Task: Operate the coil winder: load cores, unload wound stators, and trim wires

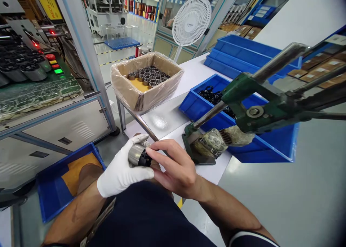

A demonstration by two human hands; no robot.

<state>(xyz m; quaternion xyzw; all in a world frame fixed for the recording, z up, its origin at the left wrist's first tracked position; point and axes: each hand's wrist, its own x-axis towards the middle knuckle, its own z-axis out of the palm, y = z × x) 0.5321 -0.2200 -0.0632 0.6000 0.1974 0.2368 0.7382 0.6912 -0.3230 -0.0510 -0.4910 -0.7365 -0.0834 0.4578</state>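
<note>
My left hand, in a white glove, is wrapped round a short silver metal cylinder that lies tilted in front of my body. On the cylinder's right end sits a black plastic end piece. My bare right hand pinches at this black piece with thumb and fingers; part of the grip is hidden. To the right of my hands stands a green hand press with a steel column. A worn, plastic-wrapped block is at its base.
Behind the press, a blue bin holds black plastic parts. A plastic-lined cardboard box holds several similar cylinders. A white fan and stacked blue trays stand farther back. Lower left is a blue tray; machinery fills the left.
</note>
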